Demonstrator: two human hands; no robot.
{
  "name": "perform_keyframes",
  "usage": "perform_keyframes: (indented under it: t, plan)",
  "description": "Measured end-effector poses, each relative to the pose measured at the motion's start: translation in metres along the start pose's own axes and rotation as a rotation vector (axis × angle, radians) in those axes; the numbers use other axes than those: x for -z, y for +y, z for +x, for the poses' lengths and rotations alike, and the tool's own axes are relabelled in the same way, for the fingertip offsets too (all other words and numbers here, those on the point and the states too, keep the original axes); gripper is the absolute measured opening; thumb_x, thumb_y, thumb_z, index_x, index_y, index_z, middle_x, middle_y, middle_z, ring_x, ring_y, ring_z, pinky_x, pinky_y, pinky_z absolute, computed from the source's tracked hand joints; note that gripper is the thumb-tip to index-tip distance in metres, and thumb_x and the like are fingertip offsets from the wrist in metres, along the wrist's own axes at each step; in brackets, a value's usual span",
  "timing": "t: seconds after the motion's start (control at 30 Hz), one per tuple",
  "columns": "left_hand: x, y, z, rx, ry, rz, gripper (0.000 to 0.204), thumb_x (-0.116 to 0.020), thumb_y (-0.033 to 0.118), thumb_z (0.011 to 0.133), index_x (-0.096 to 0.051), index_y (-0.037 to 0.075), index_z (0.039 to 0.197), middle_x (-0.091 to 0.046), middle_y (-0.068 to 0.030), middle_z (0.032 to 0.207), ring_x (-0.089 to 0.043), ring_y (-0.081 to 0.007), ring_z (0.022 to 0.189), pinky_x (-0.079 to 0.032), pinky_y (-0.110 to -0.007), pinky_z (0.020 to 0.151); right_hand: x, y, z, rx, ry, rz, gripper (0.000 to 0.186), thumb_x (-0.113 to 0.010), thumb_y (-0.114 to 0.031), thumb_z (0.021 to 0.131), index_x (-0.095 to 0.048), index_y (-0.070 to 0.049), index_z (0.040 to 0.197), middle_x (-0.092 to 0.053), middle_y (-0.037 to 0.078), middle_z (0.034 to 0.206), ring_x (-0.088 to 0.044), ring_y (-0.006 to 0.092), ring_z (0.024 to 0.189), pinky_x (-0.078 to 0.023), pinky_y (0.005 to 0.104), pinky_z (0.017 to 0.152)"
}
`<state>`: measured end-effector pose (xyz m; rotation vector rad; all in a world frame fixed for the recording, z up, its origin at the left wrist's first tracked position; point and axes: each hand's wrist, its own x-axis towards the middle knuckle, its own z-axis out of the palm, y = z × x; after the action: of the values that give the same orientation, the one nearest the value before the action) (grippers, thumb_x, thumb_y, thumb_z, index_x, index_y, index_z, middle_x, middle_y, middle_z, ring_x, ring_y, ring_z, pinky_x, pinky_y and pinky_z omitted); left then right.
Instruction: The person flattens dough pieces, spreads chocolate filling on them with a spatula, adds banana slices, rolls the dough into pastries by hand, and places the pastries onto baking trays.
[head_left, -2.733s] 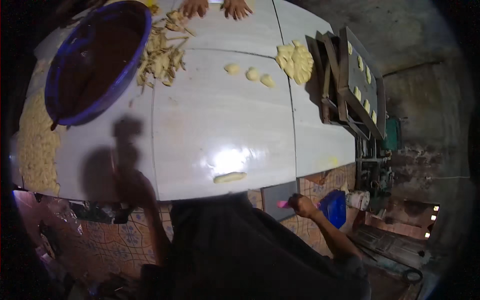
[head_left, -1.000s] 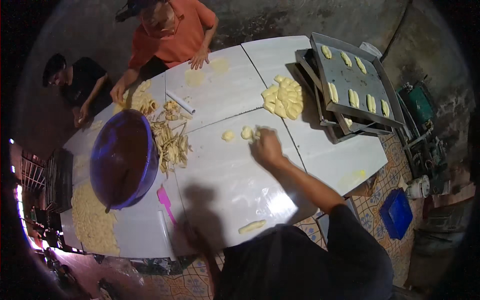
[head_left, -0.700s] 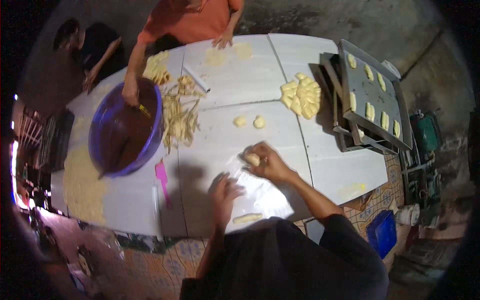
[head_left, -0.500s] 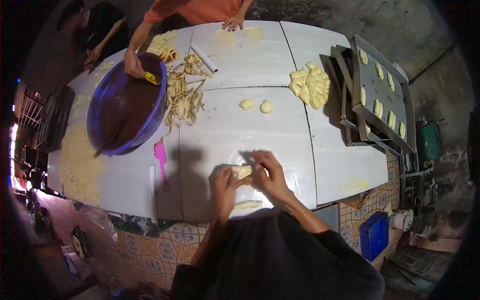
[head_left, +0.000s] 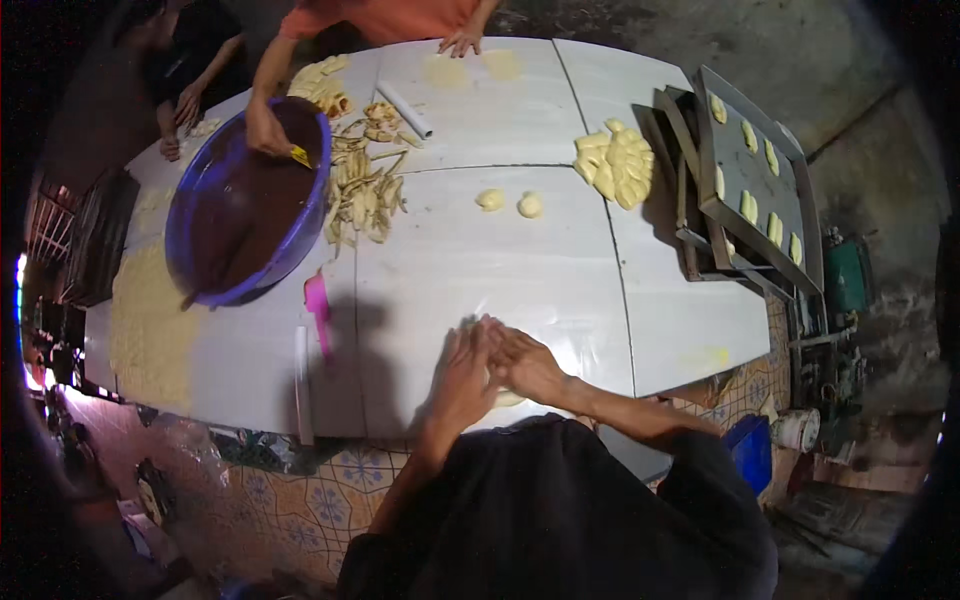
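Note:
My left hand [head_left: 467,378] and my right hand [head_left: 528,366] come together low over the near middle of the white table, fingers bunched and overlapping. The small piece of pale dough that my left hand held half a second ago is hidden behind them. Just below my palms shows part of a pale dough roll [head_left: 508,398], lying close to the table's near edge. Farther off, two round dough balls [head_left: 489,200] sit side by side. A cluster of dough pieces [head_left: 613,165] lies to their right.
Stacked metal trays [head_left: 758,190] with shaped dough stand at right. A purple basin [head_left: 322,190] of brown paste is at left, where a co-worker's hand [head_left: 265,130] holds a yellow scraper [head_left: 300,155]. Nearby are pale strips [head_left: 362,195], a pink tool [head_left: 317,305] and a white tube [head_left: 303,385].
My right hand has moved left and down to meet my left hand, covering the dough. The dough roll by the near edge is now mostly covered. At far left, another person's hands have moved apart.

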<state>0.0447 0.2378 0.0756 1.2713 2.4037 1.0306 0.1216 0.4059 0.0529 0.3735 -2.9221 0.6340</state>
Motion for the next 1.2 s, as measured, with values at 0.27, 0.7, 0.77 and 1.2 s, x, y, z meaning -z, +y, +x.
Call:
perform_keyframes:
  t: [0.27,0.7,0.77,1.2]
  plan:
    - [0.007,-0.004,0.010,0.161,-0.191,0.188,0.101,-0.068,0.045,0.088,-0.015,-0.008,0.155,-0.027,-0.0317,0.158,-0.023,-0.0453,0.149,-0.003,-0.065,0.120,0.008,0.015,0.004,-0.017,0.002,-0.243,0.053,-0.063,-0.023,0.090,-0.056,0.004,0.135,-0.053,0.019,0.146,-0.042,0.0314,0.142,-0.033,0.0542,0.116]
    - [0.037,-0.146,-0.197,0.492,0.764,0.731,0.034,-0.058,0.011,0.091,-0.063,0.009,0.125,-0.066,-0.0127,0.106,-0.064,-0.0314,0.104,-0.051,-0.045,0.091,0.045,0.009,-0.004,0.004,0.225,0.218,0.051,-0.061,-0.018,0.096,-0.048,-0.001,0.143,-0.052,0.024,0.144,-0.045,0.0428,0.137,-0.047,0.0518,0.103]
    - [0.035,-0.071,-0.138,0.296,0.354,0.374,0.037,-0.060,0.002,0.087,-0.064,0.006,0.124,-0.068,-0.0134,0.113,-0.063,-0.0328,0.110,-0.050,-0.045,0.096,0.055,0.005,-0.004,0.035,0.276,0.238,0.049,-0.065,-0.017,0.094,-0.053,-0.001,0.139,-0.057,0.022,0.138,-0.053,0.0409,0.130,-0.051,0.0491,0.099]
    - [0.005,-0.019,-0.048,0.206,0.140,0.187,0.040,-0.063,0.001,0.083,-0.063,-0.001,0.123,-0.059,-0.0178,0.125,-0.054,-0.0354,0.118,-0.040,-0.052,0.107,0.022,0.038,-0.038,-0.037,0.061,0.209,0.047,-0.081,-0.013,0.074,-0.067,-0.005,0.119,-0.064,0.013,0.117,-0.061,0.0317,0.105,-0.047,0.0427,0.087]
